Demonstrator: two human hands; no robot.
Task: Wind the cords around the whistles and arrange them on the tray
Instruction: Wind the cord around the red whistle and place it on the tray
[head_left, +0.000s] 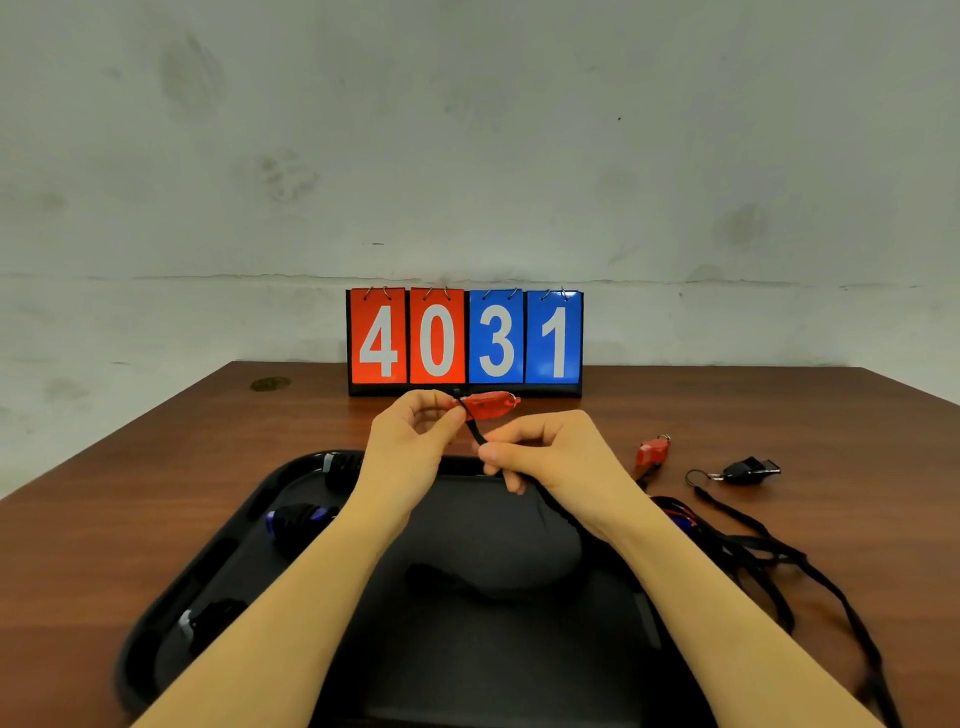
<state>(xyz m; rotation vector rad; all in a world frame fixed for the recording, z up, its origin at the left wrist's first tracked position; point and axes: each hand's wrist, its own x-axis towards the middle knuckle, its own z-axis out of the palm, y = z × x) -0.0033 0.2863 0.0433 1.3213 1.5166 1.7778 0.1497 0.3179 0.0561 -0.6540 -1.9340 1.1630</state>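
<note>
My left hand (415, 436) pinches the red whistle (488, 405) above the black tray (467, 649); my right hand (550, 452) pinches its black cord (475, 431). In the tray lie three wound whistles (298, 522) (down its left side). Two more (652, 452) wait on the desk (130, 519), right.
</note>
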